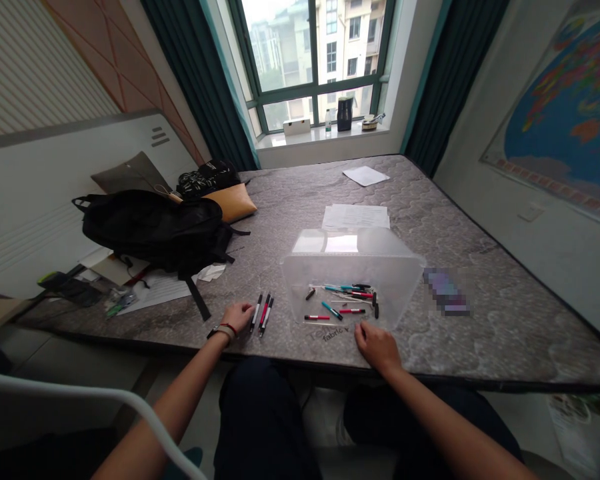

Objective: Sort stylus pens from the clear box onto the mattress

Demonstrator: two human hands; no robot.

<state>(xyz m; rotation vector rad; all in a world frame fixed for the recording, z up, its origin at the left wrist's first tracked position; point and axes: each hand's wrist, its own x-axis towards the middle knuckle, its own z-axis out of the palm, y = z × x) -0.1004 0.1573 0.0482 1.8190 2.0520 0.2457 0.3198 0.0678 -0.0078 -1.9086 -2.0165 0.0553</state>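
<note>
A clear plastic bin stands on the bare grey mattress in front of me, with several pens and markers lying on its bottom. Three pens lie side by side on the mattress left of the bin. My left hand rests on the mattress with its fingers curled, touching the leftmost of those pens. My right hand lies at the near edge of the bin, fingers bent against its front wall; what it holds, if anything, is hidden.
A black backpack with cushions behind it fills the left of the mattress, above loose papers. More sheets lie behind the bin. A blurred purple object sits to its right. My knees are under the near edge.
</note>
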